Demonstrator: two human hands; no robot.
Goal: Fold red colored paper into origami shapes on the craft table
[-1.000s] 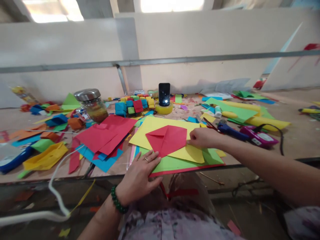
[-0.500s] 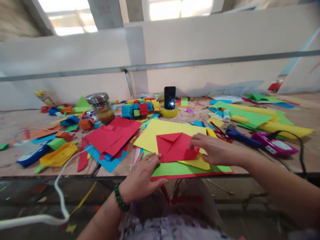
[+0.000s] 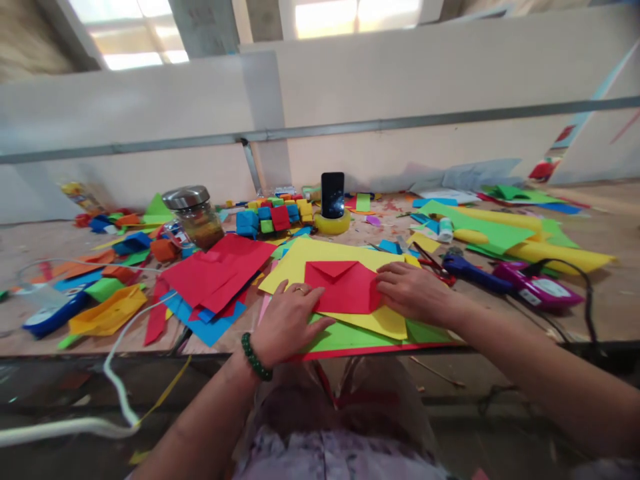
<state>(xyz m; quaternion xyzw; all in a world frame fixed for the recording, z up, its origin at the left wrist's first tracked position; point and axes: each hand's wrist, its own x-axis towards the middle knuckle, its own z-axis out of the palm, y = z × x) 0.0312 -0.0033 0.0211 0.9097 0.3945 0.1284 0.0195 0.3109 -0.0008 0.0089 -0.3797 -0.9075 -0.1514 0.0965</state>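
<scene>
I had both hands flat, the left hand (image 3: 286,320) and right hand (image 3: 411,291) pressing opposite edges of the folded red paper (image 3: 343,287) between them on the yellow sheet (image 3: 380,320), gripping nothing; uneven pressure could skew the crease.

The folded red sheet (image 3: 343,288) is matt paper, smooth with sharp creases, as are the yellow sheet (image 3: 320,257) and green sheet (image 3: 340,335) beneath it. The surface (image 3: 600,307) looks like bare, rough, stained wood. Toward its far edge, the jar (image 3: 196,217) is clear glass with a shiny metal lid. The phone (image 3: 333,194) is glossy black. The glue gun (image 3: 533,288) is shiny purple plastic.
</scene>
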